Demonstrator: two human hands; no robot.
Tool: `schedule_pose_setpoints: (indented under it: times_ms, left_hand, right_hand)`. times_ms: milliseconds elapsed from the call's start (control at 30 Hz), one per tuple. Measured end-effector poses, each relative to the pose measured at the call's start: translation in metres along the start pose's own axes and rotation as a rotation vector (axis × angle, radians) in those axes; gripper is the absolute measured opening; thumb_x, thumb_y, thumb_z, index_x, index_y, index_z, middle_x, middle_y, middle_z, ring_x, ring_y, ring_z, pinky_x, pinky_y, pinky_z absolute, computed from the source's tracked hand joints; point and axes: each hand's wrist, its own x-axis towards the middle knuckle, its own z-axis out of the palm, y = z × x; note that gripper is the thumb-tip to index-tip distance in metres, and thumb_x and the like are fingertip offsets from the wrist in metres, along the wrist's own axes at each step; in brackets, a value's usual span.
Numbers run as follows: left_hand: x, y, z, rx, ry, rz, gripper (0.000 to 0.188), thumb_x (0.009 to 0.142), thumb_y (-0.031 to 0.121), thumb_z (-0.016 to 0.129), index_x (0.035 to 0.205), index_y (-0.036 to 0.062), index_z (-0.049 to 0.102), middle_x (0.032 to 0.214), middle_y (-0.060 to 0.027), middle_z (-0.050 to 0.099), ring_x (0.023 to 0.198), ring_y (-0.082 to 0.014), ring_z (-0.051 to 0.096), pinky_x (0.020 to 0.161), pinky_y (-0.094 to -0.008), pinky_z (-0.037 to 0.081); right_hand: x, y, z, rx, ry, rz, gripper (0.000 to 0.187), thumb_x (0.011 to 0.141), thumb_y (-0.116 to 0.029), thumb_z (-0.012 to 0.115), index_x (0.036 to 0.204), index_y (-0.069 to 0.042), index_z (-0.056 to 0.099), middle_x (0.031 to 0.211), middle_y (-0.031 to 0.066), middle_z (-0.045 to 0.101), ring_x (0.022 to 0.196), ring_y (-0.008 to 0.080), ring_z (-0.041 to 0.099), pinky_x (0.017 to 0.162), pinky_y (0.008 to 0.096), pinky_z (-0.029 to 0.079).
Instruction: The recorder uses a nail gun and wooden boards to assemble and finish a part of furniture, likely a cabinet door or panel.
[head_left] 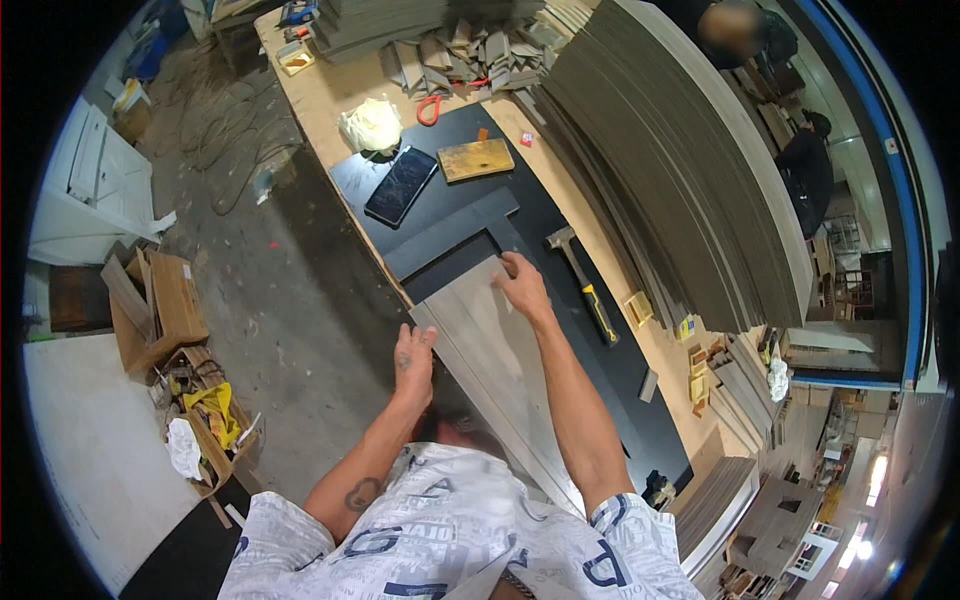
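A flat grey wood-grain panel (488, 318) slants from my body up onto the dark bench top. Its far end lies by a grey frame (455, 232) with a corner joint. My left hand (414, 362) is closed at the panel's left edge, near the far-left corner, fingers pointing up. Across from it, my right hand (524, 287) grips the far-right edge, fingers bent over it. Right of that hand lies a hammer (585, 287) with a black and yellow handle. The panel's near end is partly hidden by my right arm and shirt.
Beyond the frame lie a phone (401, 187), a yellowish wooden block (475, 160), red-handled scissors (429, 110) and a crumpled pale bundle (371, 125). Tall stacked grey boards (680, 170) line the bench's right side. Cardboard boxes (165, 300) stand on the left floor. Another person (805, 165) is far right.
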Motion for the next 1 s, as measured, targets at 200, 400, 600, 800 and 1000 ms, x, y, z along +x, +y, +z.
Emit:
schedule_pose_setpoints:
  times_ms: [200, 400, 600, 800, 1000]
  left_hand:
    - [-0.025, -0.044, 0.005, 0.041, -0.022, -0.027, 0.091, 0.095, 0.028, 0.065, 0.157, -0.0019, 0.005, 0.163, -0.0205, 0.019, 0.147, -0.0285, 0.029, 0.118, -0.0404, 0.025]
    - [-0.085, -0.105, 0.022, 0.119, -0.08, -0.052, 0.083, 0.098, 0.017, 0.059, 0.156, -0.0048, 0.004, 0.162, -0.0237, 0.019, 0.149, -0.0317, 0.023, 0.119, -0.0369, 0.022]
    - [-0.147, -0.2, 0.022, 0.05, -0.071, 0.016, 0.065, 0.098, 0.016, 0.056, 0.15, -0.002, 0.022, 0.151, -0.0173, 0.036, 0.138, -0.0273, 0.037, 0.114, -0.0435, 0.029]
    - [-0.227, -0.303, 0.041, 0.013, -0.184, -0.098, 0.012, 0.096, 0.016, 0.056, 0.107, 0.014, 0.051, 0.112, -0.0013, 0.056, 0.107, -0.0176, 0.052, 0.097, -0.0458, 0.039]
    - [-0.292, -0.354, 0.06, 0.116, -0.26, -0.242, 0.011, 0.097, 0.025, 0.058, 0.089, 0.0189, 0.054, 0.082, 0.0064, 0.054, 0.08, -0.0122, 0.052, 0.084, -0.0421, 0.043]
  right_hand:
    - [-0.06, 0.032, -0.027, -0.024, -0.017, 0.032, 0.055, 0.085, -0.023, 0.071, 0.133, 0.0, 0.055, 0.132, 0.0211, 0.062, 0.124, 0.0328, 0.06, 0.104, 0.0391, 0.047]
    - [-0.173, 0.096, -0.071, -0.045, 0.048, 0.052, 0.056, 0.085, -0.025, 0.07, 0.133, -0.001, 0.054, 0.129, 0.0222, 0.063, 0.121, 0.0344, 0.061, 0.103, 0.04, 0.048]
    - [-0.3, 0.181, -0.116, -0.057, 0.116, 0.055, 0.052, 0.086, -0.025, 0.067, 0.131, -0.003, 0.056, 0.125, 0.02, 0.066, 0.116, 0.0358, 0.063, 0.099, 0.0409, 0.049]
    - [-0.404, 0.252, -0.163, -0.103, 0.156, 0.016, 0.047, 0.085, -0.025, 0.067, 0.126, -0.004, 0.059, 0.118, 0.0177, 0.068, 0.112, 0.0368, 0.064, 0.096, 0.043, 0.05]
    - [-0.469, 0.293, -0.186, -0.138, 0.185, 0.097, 0.047, 0.086, -0.026, 0.068, 0.126, -0.005, 0.058, 0.119, 0.0161, 0.069, 0.11, 0.0369, 0.065, 0.094, 0.0437, 0.051]
